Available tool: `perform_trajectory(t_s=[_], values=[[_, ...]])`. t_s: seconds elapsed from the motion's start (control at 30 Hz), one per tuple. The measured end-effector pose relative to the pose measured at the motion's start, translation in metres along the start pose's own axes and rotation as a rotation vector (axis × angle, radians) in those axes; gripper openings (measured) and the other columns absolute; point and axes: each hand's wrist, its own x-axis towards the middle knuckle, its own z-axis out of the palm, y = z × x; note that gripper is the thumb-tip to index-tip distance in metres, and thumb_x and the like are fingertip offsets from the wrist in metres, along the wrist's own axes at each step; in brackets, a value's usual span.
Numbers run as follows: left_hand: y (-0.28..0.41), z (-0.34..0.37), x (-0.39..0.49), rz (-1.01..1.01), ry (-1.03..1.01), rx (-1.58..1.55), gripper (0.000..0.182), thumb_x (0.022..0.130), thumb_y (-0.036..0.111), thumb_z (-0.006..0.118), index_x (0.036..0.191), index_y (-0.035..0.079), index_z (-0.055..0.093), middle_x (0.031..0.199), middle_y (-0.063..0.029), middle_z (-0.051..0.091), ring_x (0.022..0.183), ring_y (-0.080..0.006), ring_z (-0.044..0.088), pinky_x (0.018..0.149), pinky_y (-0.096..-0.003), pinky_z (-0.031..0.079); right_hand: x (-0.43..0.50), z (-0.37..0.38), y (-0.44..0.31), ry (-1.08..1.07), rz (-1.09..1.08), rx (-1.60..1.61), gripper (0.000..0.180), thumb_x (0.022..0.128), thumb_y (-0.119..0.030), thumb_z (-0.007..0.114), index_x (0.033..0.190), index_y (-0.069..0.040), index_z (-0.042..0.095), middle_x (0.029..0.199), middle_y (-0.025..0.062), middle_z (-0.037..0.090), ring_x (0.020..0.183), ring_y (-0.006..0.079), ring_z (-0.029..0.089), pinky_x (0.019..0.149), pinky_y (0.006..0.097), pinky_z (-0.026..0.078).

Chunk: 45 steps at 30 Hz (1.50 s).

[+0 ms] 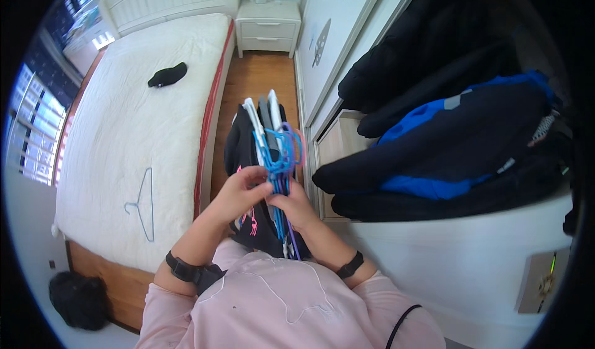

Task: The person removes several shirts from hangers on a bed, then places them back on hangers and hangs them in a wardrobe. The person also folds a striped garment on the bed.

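In front of my chest, my left hand (244, 192) and my right hand (294, 204) grip a bundle of plastic clothes hangers (281, 158) from either side, just under the hooks. The hangers are blue, purple and pink, bunched close together. Garments (241, 140) in black, white and grey hang from them, one with pink marks on its front. Beyond the bed's red edge, a single blue-grey hanger (151, 205) lies flat on the white mattress (111, 140). Farther up the mattress is a small black cloth item (168, 74).
At right, black and blue jackets (418, 140) hang in an open wardrobe beside its white sliding door (334, 33). A white nightstand (268, 26) stands by the headboard. A black bag or bundle (80, 299) rests on the floor at lower left.
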Motion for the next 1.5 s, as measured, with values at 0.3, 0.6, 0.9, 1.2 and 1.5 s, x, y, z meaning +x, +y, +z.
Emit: perform_trajectory(t_s=[0.3,0.6,0.9,1.2,1.5], values=[[0.047,-0.115,0.051,-0.03,0.311,-0.291,0.018,0.066,0.0,0.064,0.08,0.005,0.055,0.074,-0.0007,0.055,0.065,-0.0115,0.053,0.059,-0.0255,0.043,0.11,0.116,-0.048,0.045,-0.138,-0.853,0.053,0.066,-0.016,0.062,0.109,0.009,0.043,0.094,0.0262,0.057,0.089,0.0368,0.058,0.078,0.0384,0.046],[0.085,-0.193,0.265,-0.064,0.252,-0.274,0.018,0.066,-0.003,0.056,0.084,-0.002,0.055,0.074,-0.0058,0.057,0.064,-0.018,0.058,0.059,-0.0288,0.047,0.235,-0.087,-0.143,0.611,0.1,-1.167,0.046,0.07,-0.022,0.069,0.11,-0.004,0.055,0.118,0.017,0.05,0.112,0.0317,0.045,0.094,0.0394,0.037],[0.147,-0.219,0.407,-0.066,0.431,-0.279,0.024,0.063,-0.007,0.059,0.085,0.002,0.055,0.078,-0.0048,0.057,0.07,-0.0175,0.058,0.063,-0.0294,0.047,0.386,-0.274,-0.114,-0.049,0.832,-2.477,0.028,0.081,-0.021,0.051,0.105,-0.013,0.064,0.124,0.01,0.047,0.119,0.023,0.035,0.101,0.0398,0.02],[0.171,-0.306,0.575,-0.157,0.316,-0.203,0.016,0.064,-0.002,0.061,0.078,0.003,0.056,0.069,-0.0009,0.053,0.058,-0.0127,0.052,0.054,-0.026,0.041,0.448,-0.308,-0.11,-0.241,1.407,-2.1,0.03,0.08,-0.026,0.051,0.103,-0.014,0.066,0.108,0.006,0.062,0.101,0.0231,0.057,0.078,0.0394,0.046],[0.175,-0.436,0.802,-0.145,-0.064,-0.066,0.033,0.058,0.003,0.062,0.09,-0.002,0.056,0.077,-0.0045,0.054,0.071,-0.0148,0.052,0.065,-0.0268,0.042,0.585,-0.341,-0.143,-0.374,1.7,-1.58,0.057,0.077,-0.049,0.054,0.115,-0.007,0.058,0.124,0.0119,0.052,0.114,0.029,0.048,0.093,0.0423,0.039]])
